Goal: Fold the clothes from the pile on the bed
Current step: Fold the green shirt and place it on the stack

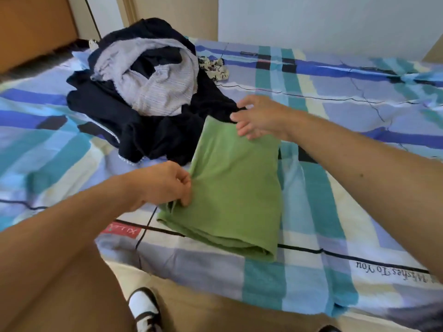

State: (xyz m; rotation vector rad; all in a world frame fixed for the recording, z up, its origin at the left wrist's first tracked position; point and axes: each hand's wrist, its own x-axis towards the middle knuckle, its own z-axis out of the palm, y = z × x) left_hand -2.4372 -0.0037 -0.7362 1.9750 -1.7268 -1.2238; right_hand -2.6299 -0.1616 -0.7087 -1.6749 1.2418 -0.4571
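Observation:
A green garment (230,188), folded into a long rectangle, lies on the bed (335,212) in front of me. My left hand (165,182) pinches its left edge near the lower corner. My right hand (261,117) is at the garment's far end, fingers spread and relaxed, fingertips touching or just above the cloth. Behind the green garment sits the pile (143,92): dark navy clothes with a pale striped piece on top.
A small floral-print cloth (215,68) lies just right of the pile. The bed has a blue, teal and cream checked sheet; its near edge runs along the bottom. My shoe (143,307) is on the floor below. A wall and wooden furniture stand behind.

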